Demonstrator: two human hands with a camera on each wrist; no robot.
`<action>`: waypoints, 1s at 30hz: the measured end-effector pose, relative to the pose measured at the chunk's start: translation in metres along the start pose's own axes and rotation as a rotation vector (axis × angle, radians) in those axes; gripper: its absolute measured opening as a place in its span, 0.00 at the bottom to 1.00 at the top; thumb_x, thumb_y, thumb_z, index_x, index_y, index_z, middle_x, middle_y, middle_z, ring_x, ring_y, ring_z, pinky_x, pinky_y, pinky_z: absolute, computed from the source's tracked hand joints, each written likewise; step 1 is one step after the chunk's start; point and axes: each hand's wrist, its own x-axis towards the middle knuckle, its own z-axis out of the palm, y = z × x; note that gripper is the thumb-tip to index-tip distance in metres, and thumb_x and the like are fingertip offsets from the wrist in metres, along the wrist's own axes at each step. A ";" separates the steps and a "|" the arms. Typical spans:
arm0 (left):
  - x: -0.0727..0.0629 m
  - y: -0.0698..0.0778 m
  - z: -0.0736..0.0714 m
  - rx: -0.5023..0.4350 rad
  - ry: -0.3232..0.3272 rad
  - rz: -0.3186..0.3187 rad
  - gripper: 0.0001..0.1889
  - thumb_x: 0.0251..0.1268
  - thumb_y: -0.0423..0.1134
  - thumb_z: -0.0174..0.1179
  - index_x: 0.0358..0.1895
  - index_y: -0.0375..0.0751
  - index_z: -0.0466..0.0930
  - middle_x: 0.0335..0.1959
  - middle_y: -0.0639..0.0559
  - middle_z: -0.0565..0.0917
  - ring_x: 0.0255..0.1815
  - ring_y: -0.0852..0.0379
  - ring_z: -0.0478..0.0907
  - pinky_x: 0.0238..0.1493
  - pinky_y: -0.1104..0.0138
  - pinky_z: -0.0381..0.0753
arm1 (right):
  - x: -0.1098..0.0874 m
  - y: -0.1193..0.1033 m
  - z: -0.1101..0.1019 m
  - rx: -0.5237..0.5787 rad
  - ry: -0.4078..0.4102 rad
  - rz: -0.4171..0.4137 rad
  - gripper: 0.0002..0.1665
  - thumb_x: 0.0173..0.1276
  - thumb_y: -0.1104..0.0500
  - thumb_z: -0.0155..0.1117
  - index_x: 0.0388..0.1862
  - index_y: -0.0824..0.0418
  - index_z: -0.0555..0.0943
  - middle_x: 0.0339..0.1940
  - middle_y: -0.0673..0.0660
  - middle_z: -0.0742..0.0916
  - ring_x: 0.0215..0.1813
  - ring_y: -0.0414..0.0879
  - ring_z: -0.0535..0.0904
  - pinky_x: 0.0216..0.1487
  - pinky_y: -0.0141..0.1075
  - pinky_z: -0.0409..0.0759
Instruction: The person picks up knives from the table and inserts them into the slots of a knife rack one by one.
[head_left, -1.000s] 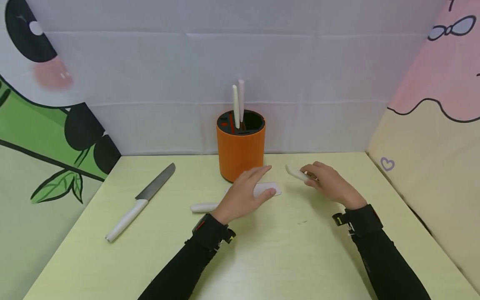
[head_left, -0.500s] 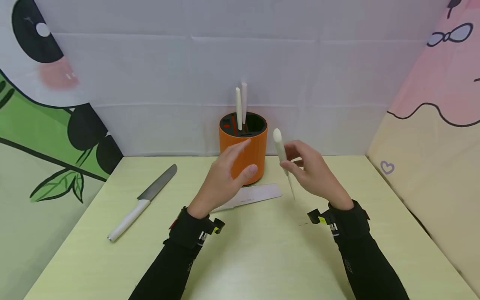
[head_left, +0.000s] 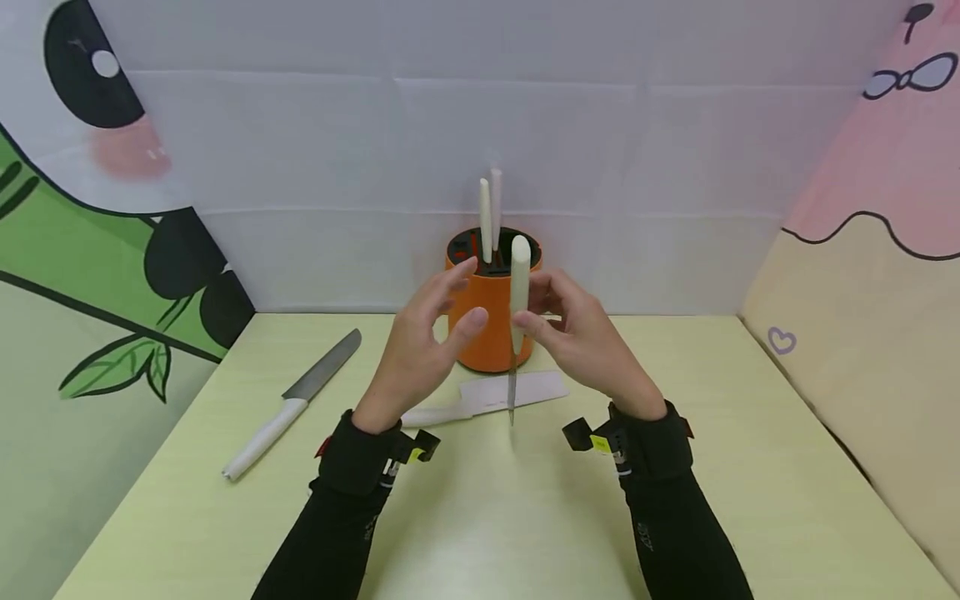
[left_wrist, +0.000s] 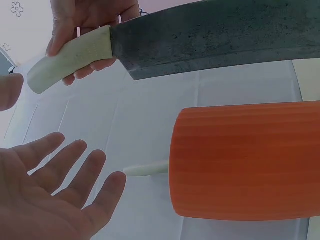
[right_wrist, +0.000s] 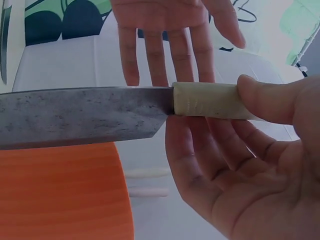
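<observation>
My right hand [head_left: 573, 337] pinches the pale handle of a kitchen knife [head_left: 520, 287] between thumb and fingers. The knife hangs upright, handle up and blade down, in front of an orange knife block [head_left: 487, 325]. In the right wrist view its broad dark blade [right_wrist: 85, 116] shows side on. My left hand [head_left: 416, 346] is held up beside the knife with fingers spread and nothing in them; the left wrist view shows that open palm [left_wrist: 55, 195] facing the block. Two pale handles [head_left: 486, 221] stick up from the block's black slotted top.
A cleaver [head_left: 517, 390] with a white handle lies on the table in front of the block, partly behind the hands. Another knife [head_left: 300, 400] with a white handle lies at the left, blade pointing away. A pale cloth wall [head_left: 337, 167] rises behind the table.
My right hand has lifted the knife from the table at the right, turned it blade down and carried it left before the block. My left hand has risen and drawn left from over the cleaver.
</observation>
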 end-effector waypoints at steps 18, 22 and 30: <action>0.010 0.010 0.011 -0.199 0.036 0.033 0.30 0.81 0.47 0.61 0.80 0.44 0.70 0.71 0.45 0.78 0.69 0.47 0.77 0.73 0.49 0.77 | -0.005 -0.006 -0.002 0.052 0.000 0.034 0.20 0.78 0.65 0.66 0.65 0.64 0.75 0.50 0.59 0.84 0.54 0.52 0.82 0.59 0.42 0.85; 0.017 0.017 0.018 -0.274 0.045 0.035 0.28 0.80 0.42 0.62 0.79 0.44 0.71 0.69 0.44 0.80 0.67 0.51 0.79 0.72 0.52 0.78 | -0.005 -0.005 0.001 0.061 -0.003 0.019 0.19 0.78 0.65 0.66 0.64 0.63 0.76 0.50 0.59 0.84 0.52 0.52 0.83 0.56 0.41 0.87; 0.024 0.027 0.025 -0.323 0.061 0.020 0.27 0.80 0.41 0.62 0.78 0.46 0.73 0.62 0.47 0.83 0.64 0.54 0.81 0.71 0.60 0.79 | -0.002 0.000 0.007 0.046 -0.016 0.011 0.19 0.78 0.64 0.67 0.63 0.62 0.76 0.49 0.58 0.85 0.49 0.52 0.83 0.53 0.38 0.87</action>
